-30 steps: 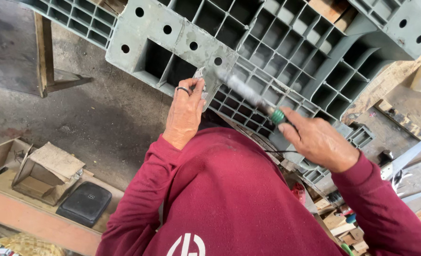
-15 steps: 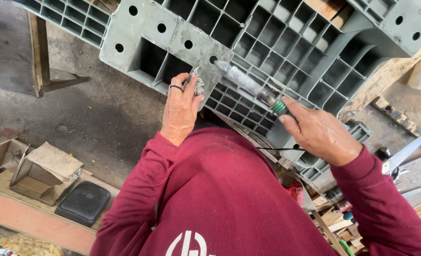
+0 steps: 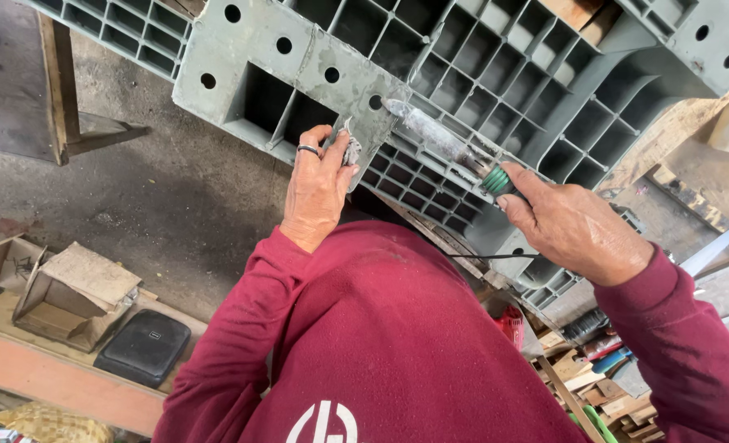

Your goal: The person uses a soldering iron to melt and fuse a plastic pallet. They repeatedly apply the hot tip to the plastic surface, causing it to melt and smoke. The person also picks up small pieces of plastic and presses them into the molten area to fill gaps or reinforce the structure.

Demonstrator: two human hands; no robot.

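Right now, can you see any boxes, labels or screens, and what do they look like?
Open brown cardboard box: lower left, flaps up, on the wooden bench.
Flat black rounded case: just right of that box.
White logo: on the maroon sweatshirt, bottom centre, partly cut off.
No screens.

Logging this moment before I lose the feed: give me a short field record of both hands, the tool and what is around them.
left hand: ring on one finger, presses a small grey scrap to the pallet
right hand: grips the tool at its green collar
tool: grey metal rod, tip on the pallet surface beside a round hole
pallet: grey plastic grid, tilted up
cord: thin, black, below the right hand
floor items: open cardboard box, black case
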